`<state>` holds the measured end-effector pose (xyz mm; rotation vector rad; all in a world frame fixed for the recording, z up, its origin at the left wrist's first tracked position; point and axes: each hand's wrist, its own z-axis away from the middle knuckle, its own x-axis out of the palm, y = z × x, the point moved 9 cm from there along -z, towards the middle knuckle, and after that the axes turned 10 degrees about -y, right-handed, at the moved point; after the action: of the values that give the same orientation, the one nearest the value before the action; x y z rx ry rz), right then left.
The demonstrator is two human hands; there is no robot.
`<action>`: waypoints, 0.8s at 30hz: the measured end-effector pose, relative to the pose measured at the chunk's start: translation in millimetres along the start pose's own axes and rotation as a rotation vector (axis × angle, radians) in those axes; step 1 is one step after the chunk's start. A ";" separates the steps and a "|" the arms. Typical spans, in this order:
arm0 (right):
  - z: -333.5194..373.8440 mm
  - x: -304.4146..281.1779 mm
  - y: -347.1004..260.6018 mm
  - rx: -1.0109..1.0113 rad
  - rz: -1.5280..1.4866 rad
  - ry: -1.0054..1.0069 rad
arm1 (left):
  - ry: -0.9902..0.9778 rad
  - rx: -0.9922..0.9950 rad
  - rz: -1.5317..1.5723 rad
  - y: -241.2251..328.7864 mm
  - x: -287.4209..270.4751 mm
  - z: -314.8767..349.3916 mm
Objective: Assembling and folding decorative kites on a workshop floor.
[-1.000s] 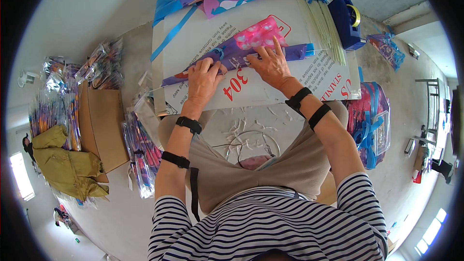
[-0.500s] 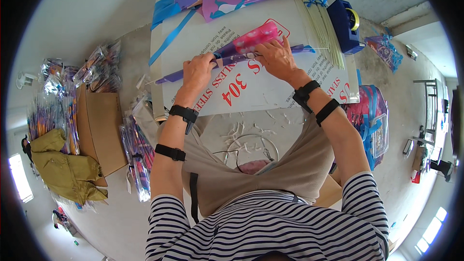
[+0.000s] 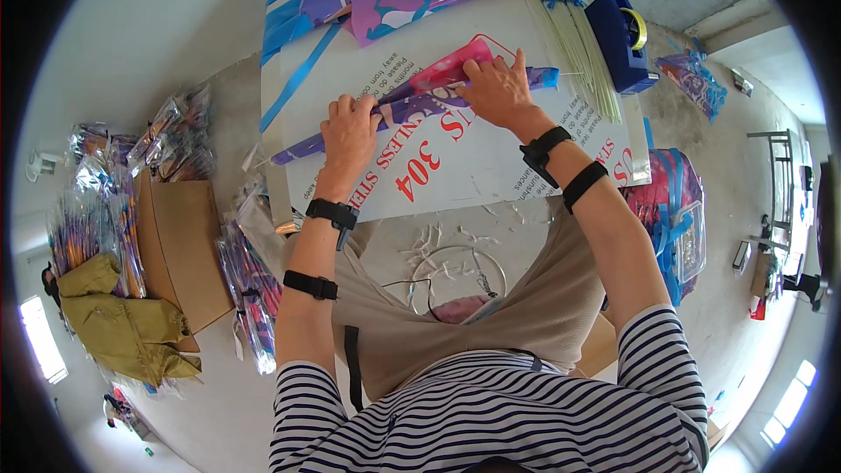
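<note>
A partly rolled purple kite (image 3: 413,108) of thin printed sheet lies slantwise across the white printed board on the table. Its pink flap (image 3: 445,69) sticks up along the far side. My left hand (image 3: 352,136) grips the roll left of its middle, fingers curled over it. Toward the right end, my right hand (image 3: 498,92) presses and pinches the roll, with one finger raised. A thin pale rod pokes out beyond the blue right end (image 3: 545,78). What lies under my fingers is hidden.
More printed purple kites (image 3: 420,0) with blue ribbons (image 3: 302,79) lie at the far edge. Pale thin rods (image 3: 574,52) and a blue tape dispenser (image 3: 620,44) are at the far right. A cardboard box (image 3: 184,245) and bagged goods (image 3: 96,201) stand left; scraps litter the floor.
The pink flap has been folded down narrower and the roll drawn tighter. My left hand has slid slightly left along it, and my right hand has shifted a little over the right part.
</note>
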<state>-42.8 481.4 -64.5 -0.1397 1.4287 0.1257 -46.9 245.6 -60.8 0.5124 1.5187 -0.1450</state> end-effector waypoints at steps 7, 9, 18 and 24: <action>-7.1 2.2 2.1 0.018 0.013 -0.094 | 0.073 0.367 -0.174 77.9 10.1 14.2; -7.9 1.9 0.1 -0.004 0.027 -0.093 | -0.080 0.299 -0.130 81.5 27.1 16.9; 38.1 -8.0 -8.7 -0.023 0.019 0.251 | -0.163 0.264 -0.050 77.3 38.5 12.3; 57.5 17.2 -9.0 -0.122 -0.075 0.260 | -0.148 0.236 -0.058 77.5 38.6 11.2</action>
<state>17.2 482.4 -73.5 -0.3192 1.6726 0.1371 -2.9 318.3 -80.9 0.6314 1.3788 -0.4025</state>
